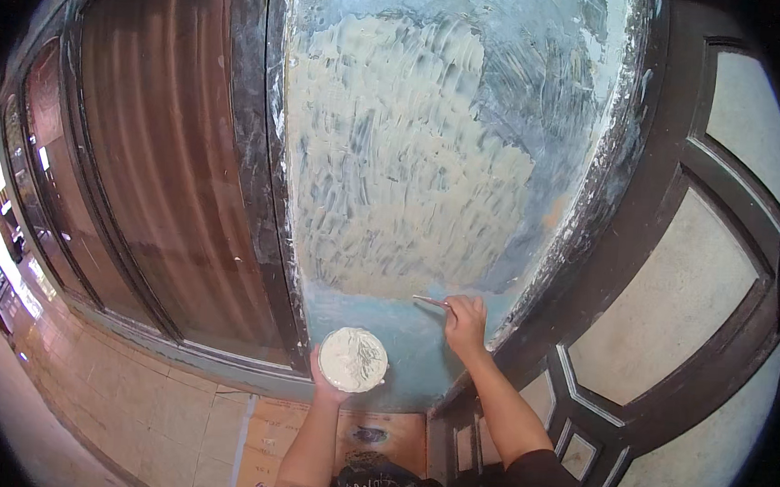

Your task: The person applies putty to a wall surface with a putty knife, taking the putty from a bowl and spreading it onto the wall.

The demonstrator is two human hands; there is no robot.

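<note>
My left hand [321, 384] is wrapped round the side of a round tub [352, 359], holding it in front of the lower wall. Thick cream-white paint or paste fills it, with streaks across the surface. In my right hand [466, 327] is a slim paintbrush [433, 301], gripped by its handle and pointing left. Its pale tip is at the lower edge of a cream patch [395, 155] on the blue-grey wall panel [542, 101]; whether it touches cannot be made out. Short, uneven, mostly upright strokes make up the patch, and the blue-grey shows through.
To the left stands a dark-framed window [158, 158] with brown curtains behind it. A dark wooden door [673, 288] with pale panels is close on the right. Below my arms lies a cardboard sheet [271, 437] on the tiled floor [147, 416].
</note>
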